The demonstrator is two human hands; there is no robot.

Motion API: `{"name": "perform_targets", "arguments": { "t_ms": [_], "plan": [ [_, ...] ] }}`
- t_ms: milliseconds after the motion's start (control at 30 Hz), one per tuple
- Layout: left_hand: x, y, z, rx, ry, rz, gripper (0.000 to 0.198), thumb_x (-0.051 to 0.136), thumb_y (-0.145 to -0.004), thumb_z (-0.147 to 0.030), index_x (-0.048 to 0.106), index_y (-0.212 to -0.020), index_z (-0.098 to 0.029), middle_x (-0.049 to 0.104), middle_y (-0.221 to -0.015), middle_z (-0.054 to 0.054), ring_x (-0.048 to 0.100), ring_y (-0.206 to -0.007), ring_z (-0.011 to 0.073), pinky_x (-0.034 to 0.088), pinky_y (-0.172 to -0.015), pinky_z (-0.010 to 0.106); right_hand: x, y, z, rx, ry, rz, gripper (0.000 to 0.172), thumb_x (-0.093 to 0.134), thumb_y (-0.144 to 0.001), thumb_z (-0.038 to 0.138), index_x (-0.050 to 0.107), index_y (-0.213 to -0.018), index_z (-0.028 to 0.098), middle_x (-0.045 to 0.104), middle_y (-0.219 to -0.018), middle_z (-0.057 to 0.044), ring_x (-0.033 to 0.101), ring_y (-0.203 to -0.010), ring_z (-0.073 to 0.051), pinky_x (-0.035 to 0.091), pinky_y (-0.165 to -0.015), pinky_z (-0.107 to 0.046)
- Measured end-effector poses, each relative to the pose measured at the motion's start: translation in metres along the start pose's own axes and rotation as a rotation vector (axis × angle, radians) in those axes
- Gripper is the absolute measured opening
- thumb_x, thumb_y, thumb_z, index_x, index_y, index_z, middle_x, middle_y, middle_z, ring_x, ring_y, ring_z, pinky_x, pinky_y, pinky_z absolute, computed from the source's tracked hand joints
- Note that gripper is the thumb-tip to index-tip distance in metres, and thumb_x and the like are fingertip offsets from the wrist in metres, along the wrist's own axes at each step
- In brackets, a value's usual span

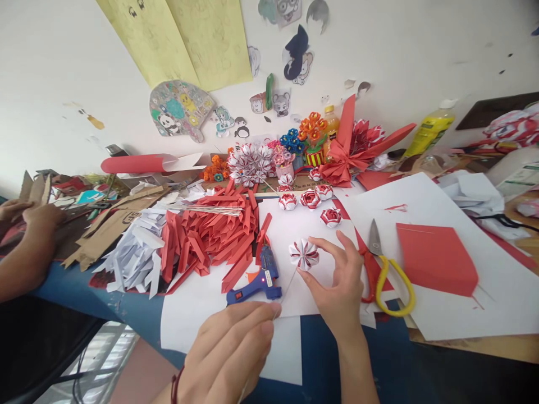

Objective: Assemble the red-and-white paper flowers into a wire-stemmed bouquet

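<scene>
Single head cam, above the near edge of the table (362, 365), looking forward and down across it to the wall (421, 50) along the far edge. Close range, wide lens, edges bend. No second view, so no overlap.

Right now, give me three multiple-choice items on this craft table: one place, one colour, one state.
1. Where are the scissors relative to the right hand?
A. to its right
B. to its left
C. under the glue gun

2. What colour is the glue gun?
A. green
B. blue
C. white

3. What is the right hand doing with the paper flower?
A. pinching it in its fingertips
B. lying flat beside it
C. cutting it

Key: A, the yellow handles lie just right of the hand; B, its body is blue with an orange trigger; A, thumb and fingers close round the flower.
</scene>
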State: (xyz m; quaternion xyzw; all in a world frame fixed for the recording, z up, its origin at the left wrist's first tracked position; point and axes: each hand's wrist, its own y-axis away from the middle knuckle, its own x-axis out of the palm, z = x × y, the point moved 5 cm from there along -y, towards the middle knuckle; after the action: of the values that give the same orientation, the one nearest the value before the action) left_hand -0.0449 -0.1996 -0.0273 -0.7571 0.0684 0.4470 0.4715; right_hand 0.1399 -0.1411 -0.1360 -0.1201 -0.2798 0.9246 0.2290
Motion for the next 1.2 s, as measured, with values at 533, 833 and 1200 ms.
{"name": "perform_targets", "arguments": {
  "t_ms": [533,833,1200],
  "plan": [
    [0.05,-0.105,0.05,-0.017,0.277,0.148,0.014,0.052,-0.099,-0.017,0.063,-0.091,-0.015,0.069,-0.076,-0.001,0.062,-0.066,0.0082,0.044,-0.064,0.019,0.004,-0.015,-0.028,0.264,-0.103,0.257,0.094,0.08,-0.07,0.018,0.031,-0.148,0.036,0.065,-0.123,-0.003,0.059,-0.115,-0.022,0.041,-0.11,-0.048],
    [0.077,-0.123,0.072,0.05,0.479,0.279,0.016,0.049,-0.096,-0.014,0.059,-0.083,-0.015,0.065,-0.07,-0.002,0.053,-0.057,0.0061,0.038,-0.059,0.018,0.005,-0.014,-0.037,0.288,-0.089,0.363,0.082,0.073,-0.079,0.021,0.033,-0.148,0.035,0.057,-0.137,-0.006,0.053,-0.129,-0.022,0.037,-0.115,-0.048],
    [0.086,-0.122,0.073,0.08,0.454,0.243,0.017,0.044,-0.096,-0.016,0.055,-0.083,-0.017,0.064,-0.067,-0.002,0.052,-0.053,0.0081,0.039,-0.057,0.02,0.009,0.003,-0.019,0.394,0.322,0.025,0.092,0.083,-0.066,0.035,0.037,-0.145,0.032,0.059,-0.128,-0.004,0.062,-0.109,-0.021,0.054,-0.096,-0.039]
  ]
}}
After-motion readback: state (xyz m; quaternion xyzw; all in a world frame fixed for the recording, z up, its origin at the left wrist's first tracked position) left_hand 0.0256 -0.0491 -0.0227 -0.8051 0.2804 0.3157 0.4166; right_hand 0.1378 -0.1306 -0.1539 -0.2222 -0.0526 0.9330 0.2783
